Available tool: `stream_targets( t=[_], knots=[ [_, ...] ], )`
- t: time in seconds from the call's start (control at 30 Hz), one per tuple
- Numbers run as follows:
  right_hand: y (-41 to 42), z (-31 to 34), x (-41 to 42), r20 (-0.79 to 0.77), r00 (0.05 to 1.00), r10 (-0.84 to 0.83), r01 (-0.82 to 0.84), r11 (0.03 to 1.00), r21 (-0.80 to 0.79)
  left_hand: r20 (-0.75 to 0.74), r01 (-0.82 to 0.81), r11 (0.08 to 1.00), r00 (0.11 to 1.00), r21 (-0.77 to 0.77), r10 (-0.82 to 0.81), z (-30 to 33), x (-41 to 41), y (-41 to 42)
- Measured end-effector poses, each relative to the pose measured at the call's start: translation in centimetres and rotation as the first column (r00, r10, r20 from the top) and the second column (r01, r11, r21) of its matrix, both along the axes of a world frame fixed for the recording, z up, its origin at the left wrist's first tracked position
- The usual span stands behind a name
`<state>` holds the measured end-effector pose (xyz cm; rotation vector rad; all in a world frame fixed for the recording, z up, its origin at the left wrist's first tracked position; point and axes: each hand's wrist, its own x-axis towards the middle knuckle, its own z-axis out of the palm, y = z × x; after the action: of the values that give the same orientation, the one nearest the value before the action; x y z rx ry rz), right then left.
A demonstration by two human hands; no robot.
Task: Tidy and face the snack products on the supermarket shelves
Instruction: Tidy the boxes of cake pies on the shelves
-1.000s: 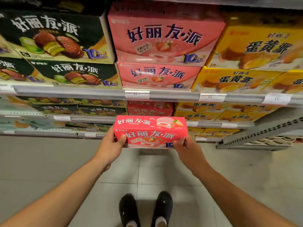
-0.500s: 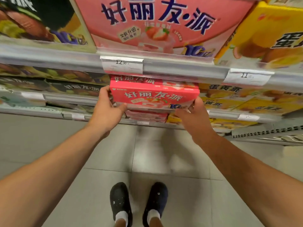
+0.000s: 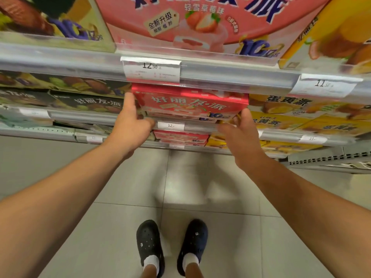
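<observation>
Hands meet at a pink strawberry pie box (image 3: 190,104) in the middle of the frame, sitting on the second shelf (image 3: 200,128) just under the 12.90 price tag (image 3: 151,70). The left hand (image 3: 130,125) touches the box's left end with its fingers straight and thumb below the front edge. The right hand (image 3: 241,135) has straight, relaxed fingers at the box's right corner, gripping nothing.

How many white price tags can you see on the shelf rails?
7: two on the top rail; three on the middle rail; two lower, left and centre. Others may be hidden.
</observation>
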<state>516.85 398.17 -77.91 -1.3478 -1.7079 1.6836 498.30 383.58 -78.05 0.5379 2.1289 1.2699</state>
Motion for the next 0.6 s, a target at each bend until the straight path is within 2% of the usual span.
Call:
stream_targets(
  t=[0.13, 0.3, 0.53, 0.6],
  knots=[
    [0.3, -0.1, -0.6, -0.026, 1.0, -0.014, 0.013, 0.999, -0.048, 0.055, -0.034, 0.999, 0.998, 0.022, 0.032, -0.2, 0.1, 1.2],
    [0.2, 0.1, -2.4, -0.091, 0.995, -0.043, 0.033, 0.994, -0.1, 0.17, -0.166, 0.982, 0.974, 0.085, 0.15, -1.0, 0.6, 1.6],
    [0.3, -0.4, -2.8, -0.074, 0.994, -0.083, 0.074, 0.989, -0.126, 0.236, -0.096, 0.993, 0.969, 0.067, 0.078, -0.7, 0.9, 2.7],
    [0.5, -0.7, -2.9, -0.072, 0.992, -0.107, 0.096, 0.985, -0.142, 0.242, -0.125, 0.99, 0.965, 0.07, 0.104, -0.9, 1.0, 2.7]
  ],
)
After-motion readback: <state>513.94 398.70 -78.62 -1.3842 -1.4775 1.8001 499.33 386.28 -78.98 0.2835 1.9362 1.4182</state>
